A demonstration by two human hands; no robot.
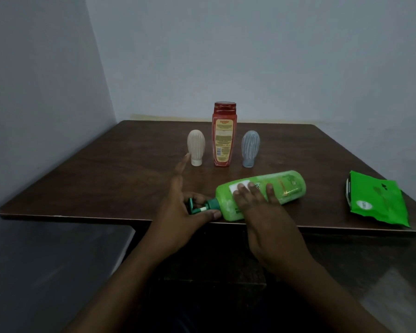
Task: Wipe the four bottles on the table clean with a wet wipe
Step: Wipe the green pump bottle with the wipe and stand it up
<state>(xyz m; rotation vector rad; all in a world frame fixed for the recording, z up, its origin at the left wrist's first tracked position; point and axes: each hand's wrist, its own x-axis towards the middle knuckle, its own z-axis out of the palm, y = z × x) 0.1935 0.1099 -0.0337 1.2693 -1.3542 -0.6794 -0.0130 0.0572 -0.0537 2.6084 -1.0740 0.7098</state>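
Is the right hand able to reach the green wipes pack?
Probably yes: the right hand presses on the green bottle, and only bare table lies between it and the wipes pack.

A dark brown wooden table (106, 169) with rounded corners is seen from its near edge, along which a thin pale line is picked out. It is set into a corner formed by two plain, pale blue-grey walls: a left wall (34, 92) and a back wall (250, 56). A narrow cream strip (178, 117) is seen along the foot of the back wall, just behind the tabletop. Below the tabletop, a grey floor (46, 272) is shown at lower left, and a lighter patch (394, 296) is visible at lower right.
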